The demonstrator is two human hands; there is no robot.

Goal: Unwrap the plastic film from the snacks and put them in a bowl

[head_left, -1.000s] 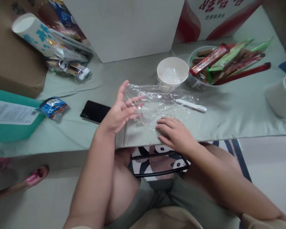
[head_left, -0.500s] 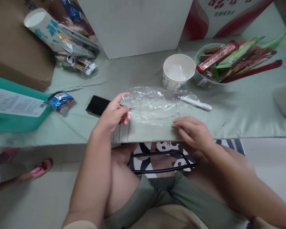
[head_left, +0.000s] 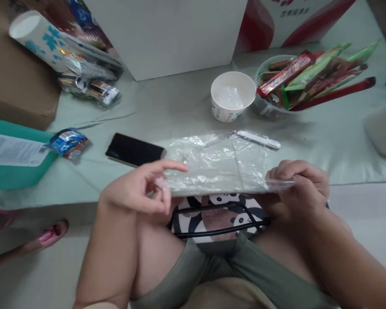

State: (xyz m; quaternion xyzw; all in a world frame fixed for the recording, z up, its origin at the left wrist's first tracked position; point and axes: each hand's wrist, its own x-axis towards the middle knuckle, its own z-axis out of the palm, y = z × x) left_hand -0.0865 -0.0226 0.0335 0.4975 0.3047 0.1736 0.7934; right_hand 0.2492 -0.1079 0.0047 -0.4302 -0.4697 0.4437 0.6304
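Observation:
A clear plastic bag (head_left: 209, 165) lies crinkled along the table's front edge. My right hand (head_left: 304, 182) is closed in a fist around its right end, drawing that corner out. At the bag's left end is my left hand (head_left: 144, 189), index finger stretched over the plastic and thumb apart. A slim white-handled tool (head_left: 259, 139) rests at the bag's far right edge; its narrow tip is hard to make out. Just left of the bag lies a black phone (head_left: 133, 149). Beyond the bag stands a paper cup (head_left: 233, 96) with something clear inside.
A clear tub (head_left: 266, 109) of wrapped snacks stands at the right. White boxes (head_left: 180, 38) line the back. Paper cups (head_left: 41, 40), snack packets (head_left: 99, 90) and a blue packet (head_left: 69, 142) are at the left, near a green container (head_left: 16, 171). Another person's foot (head_left: 53, 234) shows below.
My right hand has moved right and closed on the bag's end. My left hand has shifted nearer the table edge, its fingers spreading. The bag now lies closer and flatter, and the phone is uncovered.

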